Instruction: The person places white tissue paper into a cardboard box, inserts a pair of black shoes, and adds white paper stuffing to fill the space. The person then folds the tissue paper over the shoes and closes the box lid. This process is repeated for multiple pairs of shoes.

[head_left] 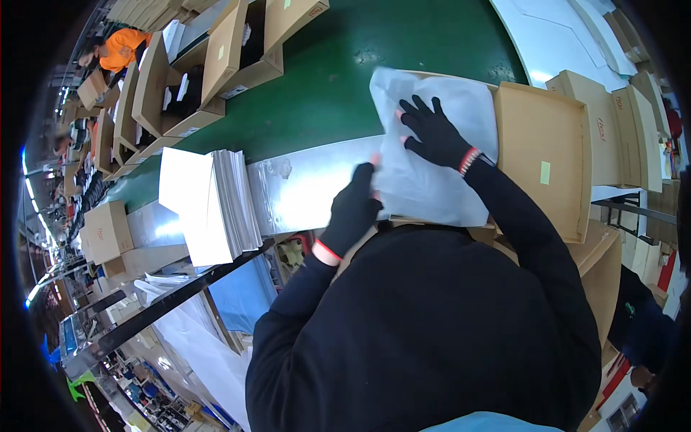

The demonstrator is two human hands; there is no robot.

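A translucent white wrapping sheet (443,183) lies over the open cardboard shoebox-like box in front of me, hiding what is inside. The box's brown lid (543,162) is flipped out to the right, a small pale sticker on it. My right hand (435,137), in a black glove with bare fingertips, rests on top of the sheet with its fingers spread. At the sheet's left edge is my left hand (353,205), gloved the same way. Its fingers curl around that edge and appear to grip it.
A stack of white paper sheets (216,205) stands left on the metal strip (309,180). Beyond runs a green belt (331,93), with several open boxes (245,54) at its far left. Closed boxes (601,129) stand at right. A person in orange (126,49) is far left.
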